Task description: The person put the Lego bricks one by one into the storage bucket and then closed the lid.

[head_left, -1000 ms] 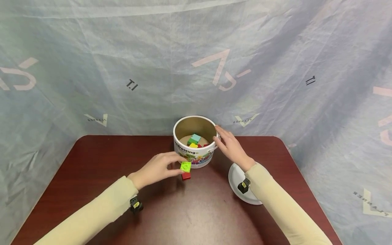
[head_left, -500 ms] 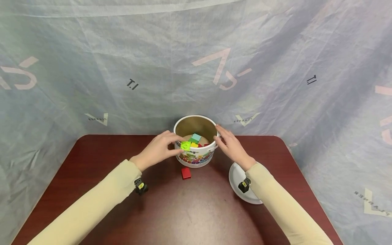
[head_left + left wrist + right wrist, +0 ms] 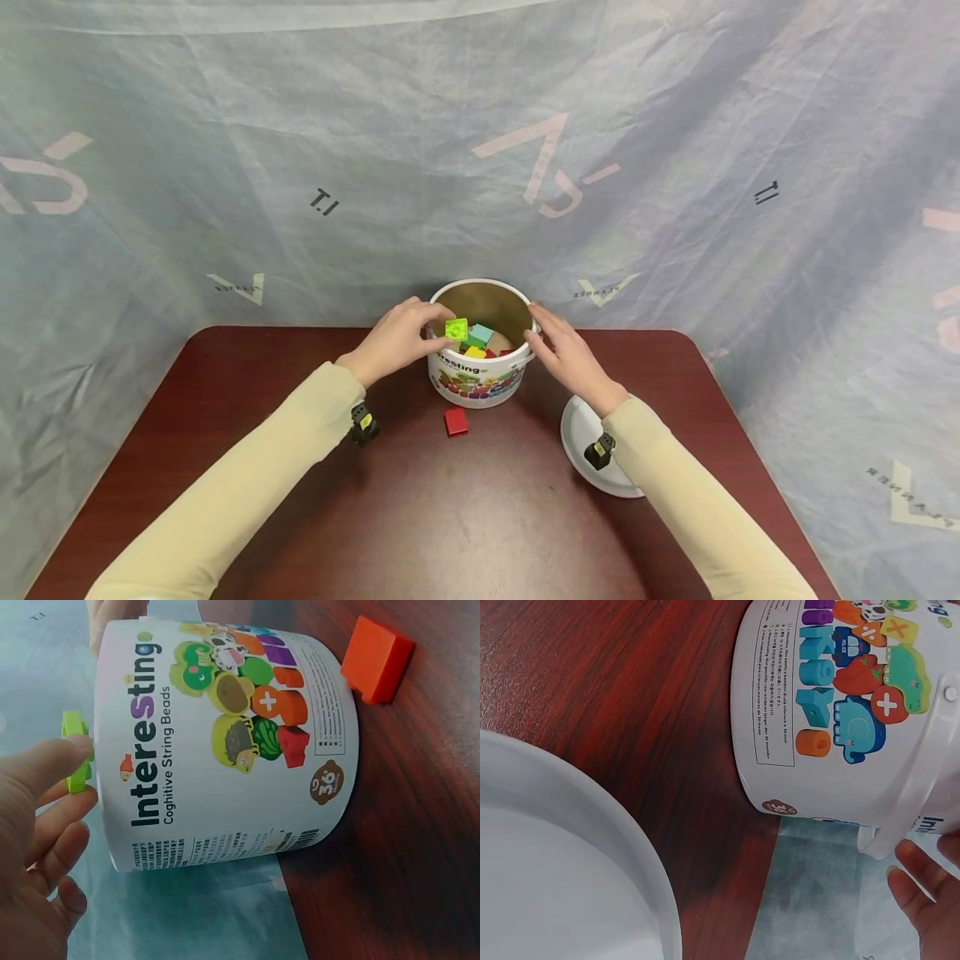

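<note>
My left hand [image 3: 397,337] pinches a lime-green toy block [image 3: 457,329] between thumb and fingers, over the near left rim of a white toy bucket [image 3: 480,388]. In the left wrist view the block [image 3: 73,724] is at the bucket's mouth, partly covered by the thumb. My right hand [image 3: 573,358] touches the bucket's right rim with extended fingers, close to the white handle [image 3: 915,787]. Inside the bucket lie a light blue block [image 3: 481,335], a yellow piece [image 3: 475,352] and green and red ones, partly hidden by the front wall. A red block [image 3: 456,422] lies in front of the bucket.
A round white lid or plate [image 3: 579,442] lies on the dark red table [image 3: 480,517] under the right forearm. Behind the table's far edge hangs a grey printed sheet [image 3: 375,150], which also covers both sides.
Carrying the lime-green block, my left hand has risen from beside the red block to the bucket's rim. The red block stays on the table. My right hand remains at the rim.
</note>
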{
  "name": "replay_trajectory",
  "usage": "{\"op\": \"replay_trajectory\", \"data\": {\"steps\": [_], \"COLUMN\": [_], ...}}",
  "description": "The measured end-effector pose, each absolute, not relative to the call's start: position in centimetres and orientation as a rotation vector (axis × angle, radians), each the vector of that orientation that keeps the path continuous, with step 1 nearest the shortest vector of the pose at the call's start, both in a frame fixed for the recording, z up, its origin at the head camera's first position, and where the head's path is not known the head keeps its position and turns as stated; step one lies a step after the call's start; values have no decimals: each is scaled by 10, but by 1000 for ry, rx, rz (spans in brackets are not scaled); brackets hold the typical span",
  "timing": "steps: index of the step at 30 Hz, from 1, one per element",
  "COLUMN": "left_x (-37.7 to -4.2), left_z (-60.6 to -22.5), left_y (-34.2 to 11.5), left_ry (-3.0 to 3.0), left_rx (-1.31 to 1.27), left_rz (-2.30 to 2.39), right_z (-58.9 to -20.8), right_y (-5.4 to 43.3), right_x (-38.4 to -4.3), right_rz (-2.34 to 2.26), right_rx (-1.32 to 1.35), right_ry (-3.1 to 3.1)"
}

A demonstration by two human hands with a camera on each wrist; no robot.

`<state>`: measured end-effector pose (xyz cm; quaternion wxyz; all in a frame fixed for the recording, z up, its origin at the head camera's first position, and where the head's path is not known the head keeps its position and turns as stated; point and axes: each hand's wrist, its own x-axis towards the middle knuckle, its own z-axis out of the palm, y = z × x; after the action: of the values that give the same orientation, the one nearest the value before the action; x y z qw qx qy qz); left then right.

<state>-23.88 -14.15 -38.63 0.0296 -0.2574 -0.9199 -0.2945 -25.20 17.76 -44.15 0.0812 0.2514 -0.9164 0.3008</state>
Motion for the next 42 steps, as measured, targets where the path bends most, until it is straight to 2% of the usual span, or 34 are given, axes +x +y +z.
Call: {"op": "replay_trajectory", "data": {"steps": [21,42], "left_x": [-268,-273], "left_z": [-386,-394], "left_y": [-120,-119], "left_ry": [-2879,-2823], "left_rx": [-721,-763], "left_rz": [-715,-684], "right_z": [-442,-442], "right_y": [180,181], "right_x": [-248,-248], "right_rz": [901,887], "right_rx": [761,765], "right_ry": [-2738,-2722]}}
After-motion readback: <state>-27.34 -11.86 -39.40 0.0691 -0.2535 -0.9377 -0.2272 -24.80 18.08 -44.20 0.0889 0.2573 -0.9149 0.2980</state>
